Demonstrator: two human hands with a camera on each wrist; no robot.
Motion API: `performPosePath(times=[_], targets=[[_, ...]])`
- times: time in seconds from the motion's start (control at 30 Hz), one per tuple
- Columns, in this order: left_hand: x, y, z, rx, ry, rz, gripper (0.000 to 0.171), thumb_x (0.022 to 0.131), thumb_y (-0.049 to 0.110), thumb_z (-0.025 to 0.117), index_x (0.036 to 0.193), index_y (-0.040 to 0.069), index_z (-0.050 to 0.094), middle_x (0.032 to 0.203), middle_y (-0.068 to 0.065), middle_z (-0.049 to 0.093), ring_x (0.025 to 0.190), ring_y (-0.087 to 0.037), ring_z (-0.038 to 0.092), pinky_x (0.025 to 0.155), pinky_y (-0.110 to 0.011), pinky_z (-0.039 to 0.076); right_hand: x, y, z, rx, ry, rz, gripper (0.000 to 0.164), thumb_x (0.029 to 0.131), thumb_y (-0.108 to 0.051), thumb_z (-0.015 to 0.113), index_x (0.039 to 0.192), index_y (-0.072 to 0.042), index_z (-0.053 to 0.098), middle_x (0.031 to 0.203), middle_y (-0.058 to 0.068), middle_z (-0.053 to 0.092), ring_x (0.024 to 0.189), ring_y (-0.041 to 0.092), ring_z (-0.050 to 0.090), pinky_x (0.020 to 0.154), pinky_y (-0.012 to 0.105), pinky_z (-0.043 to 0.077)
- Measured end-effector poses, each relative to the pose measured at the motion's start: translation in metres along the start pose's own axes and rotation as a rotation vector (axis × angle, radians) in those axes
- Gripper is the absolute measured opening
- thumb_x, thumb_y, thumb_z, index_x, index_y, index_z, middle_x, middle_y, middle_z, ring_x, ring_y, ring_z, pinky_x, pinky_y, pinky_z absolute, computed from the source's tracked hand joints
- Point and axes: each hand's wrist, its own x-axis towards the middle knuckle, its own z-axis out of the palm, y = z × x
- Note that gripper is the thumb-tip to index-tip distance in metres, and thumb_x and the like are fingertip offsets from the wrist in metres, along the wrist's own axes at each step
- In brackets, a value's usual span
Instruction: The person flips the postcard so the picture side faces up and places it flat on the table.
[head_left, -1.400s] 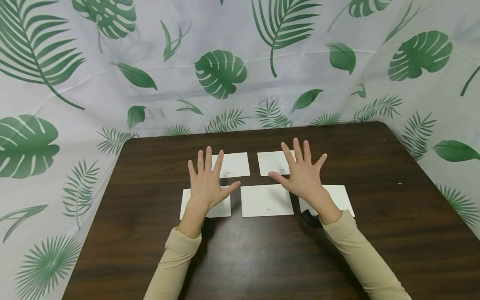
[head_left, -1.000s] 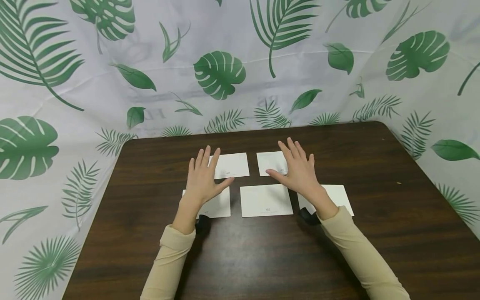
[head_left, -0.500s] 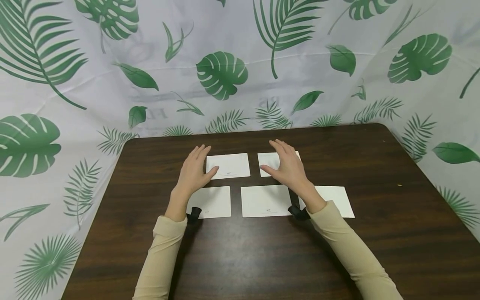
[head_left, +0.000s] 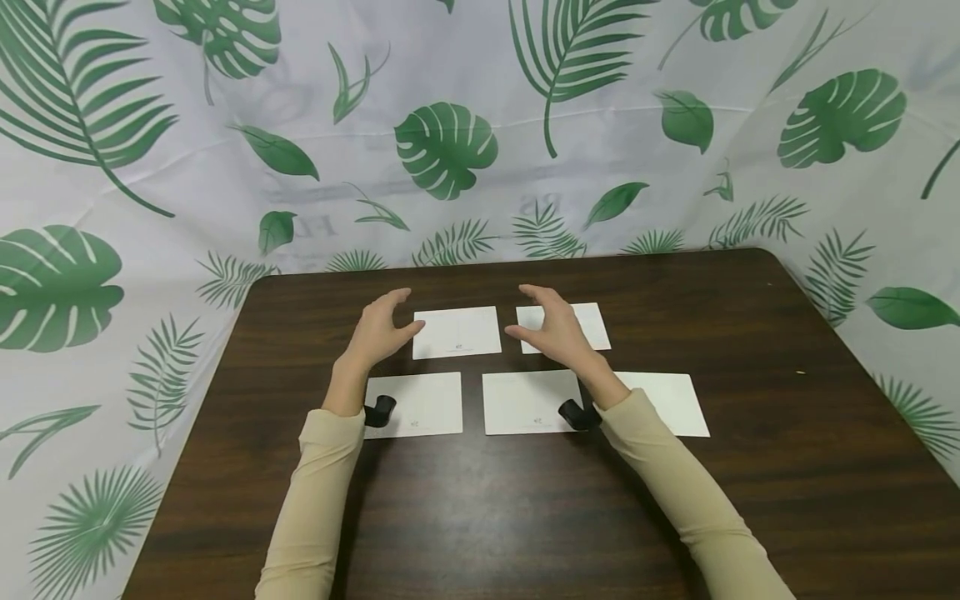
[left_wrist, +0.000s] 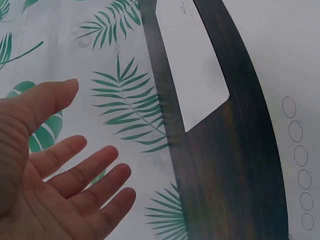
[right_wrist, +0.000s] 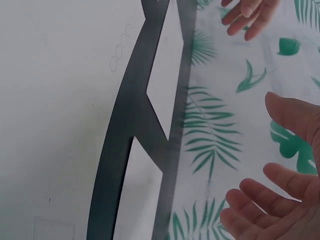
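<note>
My left hand (head_left: pixel 375 332) is held over the table just left of the back left white card (head_left: pixel 459 333), thumb apart from the fingers, holding nothing. My right hand (head_left: pixel 557 335) overlaps the back right white card (head_left: pixel 591 325) in the head view, also holding nothing. The palms face each other. In the left wrist view the left hand (left_wrist: pixel 75 185) shows bent, separated fingers near a white card (left_wrist: pixel 195 70). In the right wrist view, relaxed fingers of the right hand (right_wrist: pixel 285 200) show, with the left hand (right_wrist: pixel 252 17) beyond.
Nearer the person lie a front left card (head_left: pixel 431 400), a front middle card (head_left: pixel 528 396) and a front right card (head_left: pixel 663 400). All rest on a dark wooden table (head_left: pixel 480 517). Behind hangs a leaf-patterned cloth (head_left: pixel 337 167). Black devices (head_left: pixel 381 411) sit at the wrists.
Both hands have turned from palms down with spread fingers to palms facing each other, fingers drawn together and more bent. Both have shifted somewhat left. The cards stay in place.
</note>
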Motion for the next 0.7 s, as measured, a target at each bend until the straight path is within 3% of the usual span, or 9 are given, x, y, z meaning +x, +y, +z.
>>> performPosePath(times=[0.33,0.7], targets=[[0.012,-0.010,-0.001,-0.132,-0.090,-0.117,0.057,0.087,0.012,0.066,0.134,-0.009,0.041,0.126,-0.028,0.051,0.115,-0.041,0.048,0.095,-0.050,0.041,0.017,0.000,0.013,0.105,-0.052,0.056,0.065,0.079,-0.017,0.076,0.132,0.004,0.047,0.128,0.021,0.052,0.113,0.036,0.053,0.092,0.045,0.044],[0.026,-0.020,0.002,-0.185,-0.132,-0.247,0.053,0.086,0.012,0.066,0.131,-0.008,0.046,0.118,-0.025,0.057,0.111,-0.036,0.052,0.092,-0.045,0.044,0.033,0.007,0.028,0.232,-0.135,0.224,0.059,0.081,-0.015,0.074,0.131,0.000,0.048,0.123,0.018,0.055,0.108,0.031,0.054,0.087,0.041,0.048]])
